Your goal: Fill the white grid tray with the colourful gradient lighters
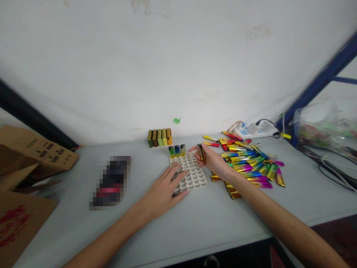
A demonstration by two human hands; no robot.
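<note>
A white tray with rows of holes (pixel 198 179) lies on the grey table. Three lighters (pixel 177 150) stand upright along its back left edge. My left hand (pixel 164 190) rests over the tray's left side with its fingers spread. At the tray's back right corner, my right hand (pixel 210 160) is closed on a gold and dark lighter (pixel 201 154), held roughly upright. To the right lies a loose pile of shiny multicoloured lighters (pixel 245 163), partly behind my right forearm.
A block of upright lighters (pixel 160 137) stands near the wall. A blurred dark object (pixel 111 182) lies left, beside cardboard boxes (pixel 36 149). At the back right are a power strip (pixel 258 130), cables and a plastic bag (pixel 326 123).
</note>
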